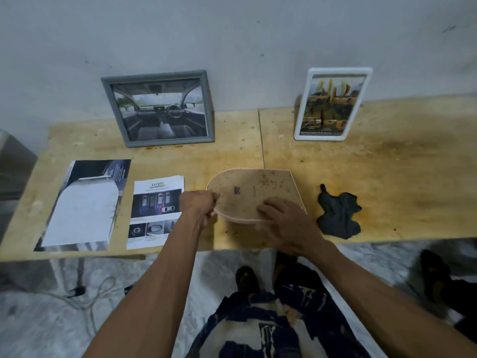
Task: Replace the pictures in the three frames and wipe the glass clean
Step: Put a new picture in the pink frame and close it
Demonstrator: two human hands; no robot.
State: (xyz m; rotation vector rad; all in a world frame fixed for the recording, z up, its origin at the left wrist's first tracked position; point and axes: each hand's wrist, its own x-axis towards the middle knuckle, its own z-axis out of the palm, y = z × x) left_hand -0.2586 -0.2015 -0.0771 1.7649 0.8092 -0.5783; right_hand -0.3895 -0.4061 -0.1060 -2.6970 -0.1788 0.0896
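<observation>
Two hands work on the arched frame point(254, 195) lying face down on the tabletop point(387, 177): my left hand point(198, 205) pinches its left edge, my right hand point(286, 218) presses flat on its brown backing. Right of the frame lies a dark cloth point(338, 215); left of it lie two loose prints point(154, 213). Beyond it, a grey frame point(160, 108) and a white frame point(333, 103) lean on the wall.

Stained pale plywood bench point(387, 161), seam down the middle, against plain grey-white wall point(232, 34). Mottled grey floor point(38, 319), light cable point(98, 293) underneath.
</observation>
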